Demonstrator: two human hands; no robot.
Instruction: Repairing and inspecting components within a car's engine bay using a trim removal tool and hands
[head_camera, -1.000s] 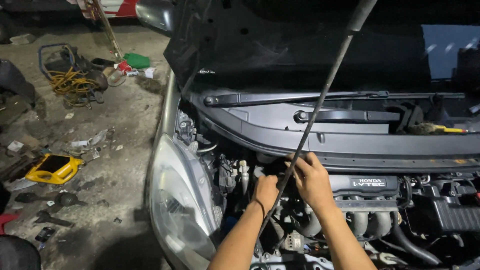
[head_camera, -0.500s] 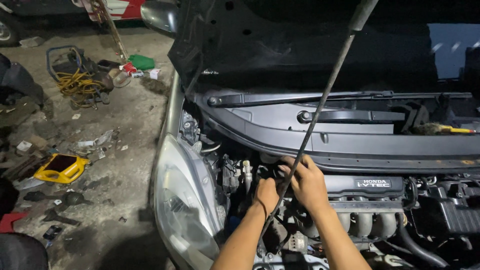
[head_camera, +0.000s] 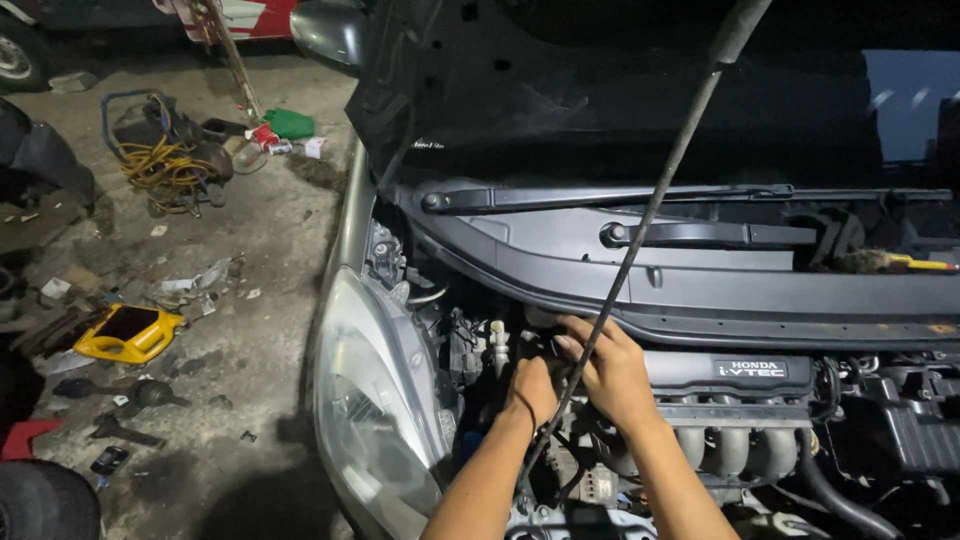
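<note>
While the bonnet is held up by a prop rod (head_camera: 650, 215), both hands are pushed into the engine bay (head_camera: 800, 420) just right of the headlight (head_camera: 375, 400). The left hand (head_camera: 532, 388) is curled, the right hand (head_camera: 610, 372) half-closed (what is gripped cannot be told).

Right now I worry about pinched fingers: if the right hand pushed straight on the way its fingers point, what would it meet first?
Probably the dark cowl panel edge just beyond the right hand; depth under it is unclear.
</note>
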